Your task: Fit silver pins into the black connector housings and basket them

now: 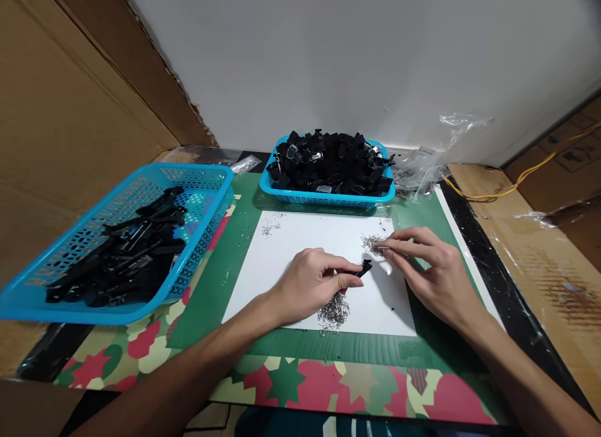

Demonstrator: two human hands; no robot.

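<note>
Between thumb and forefinger, my left hand (312, 283) pinches a small black plastic part (365, 268) above a white sheet (291, 268). Beneath that hand lies a heap of small silvery metal pieces (334, 312), which look like tiny springs or pins. My right hand (429, 265) has its thumb and fingertips together at the edge of a second heap of metal pieces (372, 243). Whatever sits in that pinch is too small to make out. A few scattered metal bits (271, 225) lie at the sheet's far left corner.
A blue basket (328, 199) heaped with black plastic parts (333, 161) stands at the back. To the left, a larger blue basket (223, 186) holds longer black parts (136, 255). Clear plastic bags (417, 168) and a yellow cable (507, 190) lie at back right. Cardboard flanks both sides.
</note>
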